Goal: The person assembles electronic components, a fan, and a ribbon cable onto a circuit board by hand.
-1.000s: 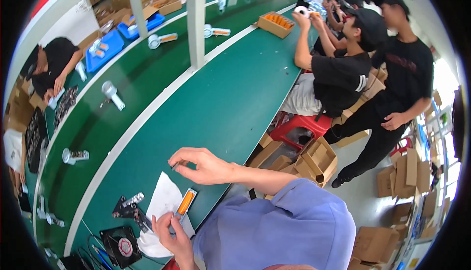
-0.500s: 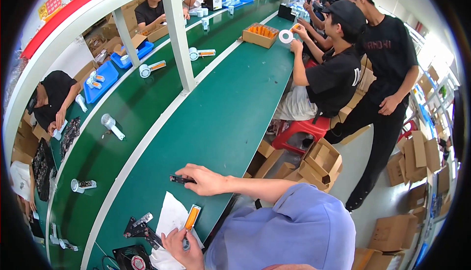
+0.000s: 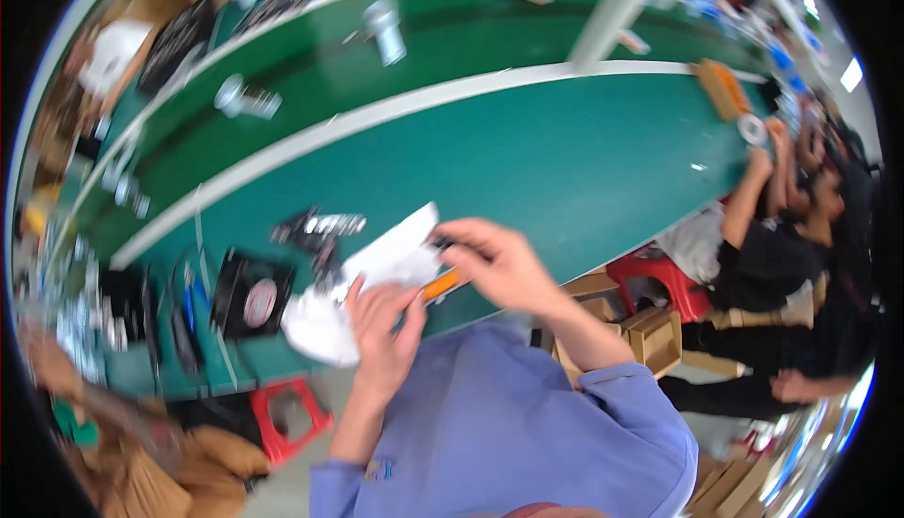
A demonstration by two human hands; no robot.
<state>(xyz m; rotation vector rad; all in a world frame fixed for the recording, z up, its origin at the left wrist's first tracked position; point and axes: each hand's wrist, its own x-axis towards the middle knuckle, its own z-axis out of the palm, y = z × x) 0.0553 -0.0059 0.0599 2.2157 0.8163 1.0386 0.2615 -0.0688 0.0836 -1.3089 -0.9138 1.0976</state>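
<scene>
Left hand (image 3: 381,325) pressing on white paper (image 3: 377,268), grip flat and apart, right hand (image 3: 499,264) pinching orange tool (image 3: 441,284), grip clamped, over green surface (image 3: 527,160), black fan (image 3: 250,294) lying nearby.

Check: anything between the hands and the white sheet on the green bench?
Nothing visible. The left hand and right hand both already rest at the white paper sheet, beside a slim orange tool. The picture is motion-blurred, so grip detail is unclear.

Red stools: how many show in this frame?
2. One red stool stands at lower left below the green bench; another red stool is at right beside seated co-workers. Others may be hidden.
</scene>
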